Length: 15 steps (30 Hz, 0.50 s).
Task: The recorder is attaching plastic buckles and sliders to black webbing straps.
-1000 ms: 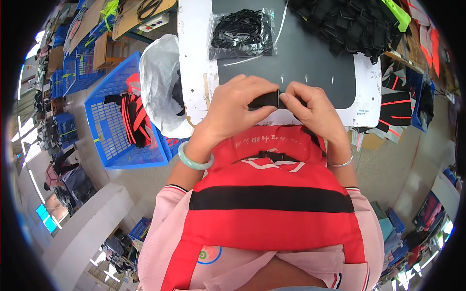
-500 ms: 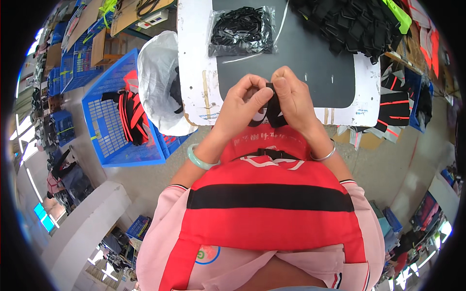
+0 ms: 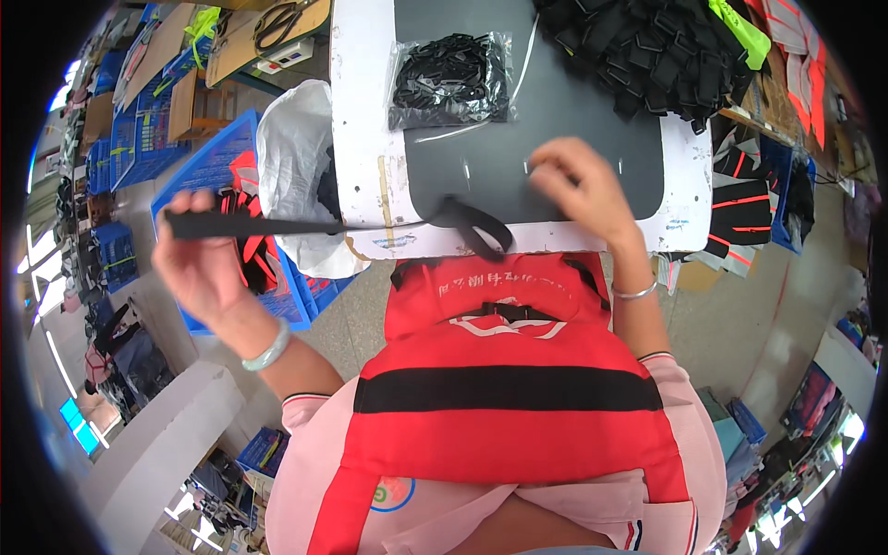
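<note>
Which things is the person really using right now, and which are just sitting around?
In use:
- black strap, pulled out sideways by the left hand
- dark work mat, under the right hand

Just lying about:
- clear bag of black buckles
- pile of black straps
- blue crate
- white plastic bag

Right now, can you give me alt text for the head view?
The left hand pulls a black webbing strap out sideways over a blue crate, while the right hand rests on a dark work table beside a clear bag of black buckles.
</note>
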Motion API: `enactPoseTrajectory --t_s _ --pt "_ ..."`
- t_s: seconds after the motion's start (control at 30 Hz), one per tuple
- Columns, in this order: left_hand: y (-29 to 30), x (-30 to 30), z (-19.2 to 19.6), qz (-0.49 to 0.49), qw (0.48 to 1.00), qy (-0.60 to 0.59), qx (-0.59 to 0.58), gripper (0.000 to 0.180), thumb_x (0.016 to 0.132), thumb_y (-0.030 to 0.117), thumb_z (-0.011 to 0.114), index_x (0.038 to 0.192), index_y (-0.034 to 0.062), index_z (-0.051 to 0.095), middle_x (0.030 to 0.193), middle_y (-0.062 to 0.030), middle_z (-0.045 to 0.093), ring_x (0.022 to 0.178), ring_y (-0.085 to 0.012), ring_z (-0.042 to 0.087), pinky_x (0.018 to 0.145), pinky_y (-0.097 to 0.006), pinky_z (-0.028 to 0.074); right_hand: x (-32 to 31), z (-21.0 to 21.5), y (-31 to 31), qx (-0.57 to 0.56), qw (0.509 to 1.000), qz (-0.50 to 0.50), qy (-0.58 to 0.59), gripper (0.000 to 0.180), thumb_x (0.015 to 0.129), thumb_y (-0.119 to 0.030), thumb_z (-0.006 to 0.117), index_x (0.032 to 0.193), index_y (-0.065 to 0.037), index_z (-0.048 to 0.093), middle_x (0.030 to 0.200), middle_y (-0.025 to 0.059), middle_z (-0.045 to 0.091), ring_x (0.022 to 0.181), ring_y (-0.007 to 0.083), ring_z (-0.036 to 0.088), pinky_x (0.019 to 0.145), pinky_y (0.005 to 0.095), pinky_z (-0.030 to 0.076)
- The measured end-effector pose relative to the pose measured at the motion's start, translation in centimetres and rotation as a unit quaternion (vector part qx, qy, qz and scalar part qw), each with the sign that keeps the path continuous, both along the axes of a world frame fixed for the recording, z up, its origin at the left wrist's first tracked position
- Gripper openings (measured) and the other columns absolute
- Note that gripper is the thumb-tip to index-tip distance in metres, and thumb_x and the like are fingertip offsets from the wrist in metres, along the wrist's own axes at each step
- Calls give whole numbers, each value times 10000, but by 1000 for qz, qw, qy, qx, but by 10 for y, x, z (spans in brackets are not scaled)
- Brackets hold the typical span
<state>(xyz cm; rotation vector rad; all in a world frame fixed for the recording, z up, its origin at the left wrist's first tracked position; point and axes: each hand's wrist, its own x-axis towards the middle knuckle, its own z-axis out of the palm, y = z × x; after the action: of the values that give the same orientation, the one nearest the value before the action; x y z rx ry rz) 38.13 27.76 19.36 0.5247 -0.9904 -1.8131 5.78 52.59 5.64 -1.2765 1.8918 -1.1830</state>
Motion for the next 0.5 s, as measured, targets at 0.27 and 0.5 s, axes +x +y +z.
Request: enactPoseTrajectory --t_s 0.27,0.5 --pt "-14 4 -32 148 931 -298 -148 134 891 197 556 892 63 551 902 -91 620 815 -151 583 571 -236 454 -74 4 -51 -138 912 -239 -304 395 959 -235 479 1301 -38 468 1169 131 562 937 174 623 765 259 495" --pt "6 -47 -145 77 768 -543 -330 182 861 147 630 1000 35 598 1006 -85 623 957 -151 577 759 -282 479 -57 -6 -50 -127 924 -214 -289 328 972 -241 453 1121 9 604 966 69 631 815 121 619 722 223 474"
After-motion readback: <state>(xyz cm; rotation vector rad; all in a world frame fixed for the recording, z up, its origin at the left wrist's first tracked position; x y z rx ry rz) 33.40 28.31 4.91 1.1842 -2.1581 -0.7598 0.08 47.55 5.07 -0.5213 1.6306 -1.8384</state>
